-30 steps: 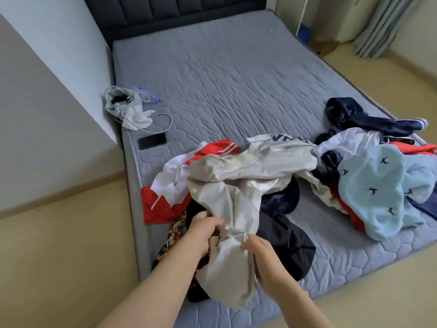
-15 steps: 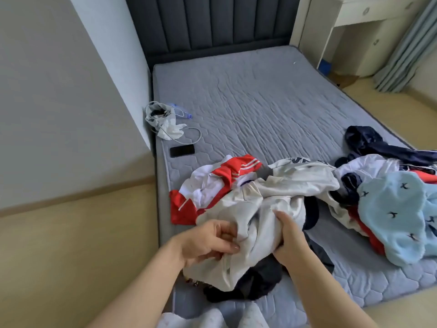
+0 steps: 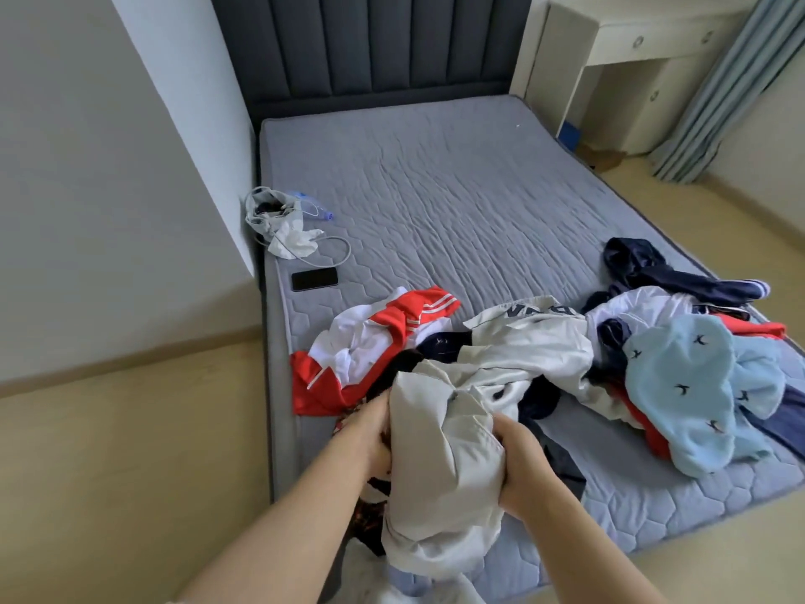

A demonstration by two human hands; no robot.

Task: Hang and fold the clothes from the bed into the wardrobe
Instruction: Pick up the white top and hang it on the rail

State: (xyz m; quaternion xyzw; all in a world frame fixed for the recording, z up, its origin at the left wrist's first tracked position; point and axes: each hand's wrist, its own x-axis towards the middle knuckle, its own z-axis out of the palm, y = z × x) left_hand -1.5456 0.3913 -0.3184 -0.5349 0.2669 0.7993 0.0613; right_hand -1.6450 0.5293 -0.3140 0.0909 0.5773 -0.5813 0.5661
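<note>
A beige garment point(image 3: 444, 464) with dark lettering is bunched between both hands over the bed's near corner, its far end trailing onto the mattress. My left hand point(image 3: 370, 433) grips its left side and my right hand point(image 3: 522, 464) grips its right side. Left of it lies a red and white top point(image 3: 370, 346). Dark clothes point(image 3: 553, 455) lie under the beige garment. To the right sits a pile with a light blue fleece point(image 3: 692, 385) and a navy garment point(image 3: 653, 268). The wardrobe is out of view.
The grey quilted mattress point(image 3: 457, 202) has a black phone point(image 3: 314, 279), a cable and a crumpled white bag point(image 3: 279, 220) by its left edge. A dark headboard point(image 3: 370, 45) stands behind; a cream desk point(image 3: 631, 58) and blue curtain point(image 3: 723, 89) are at the right.
Both hands have gathered the beige garment higher and tighter, lifting it off the dark clothes. The view has tilted up, so more headboard and desk show.
</note>
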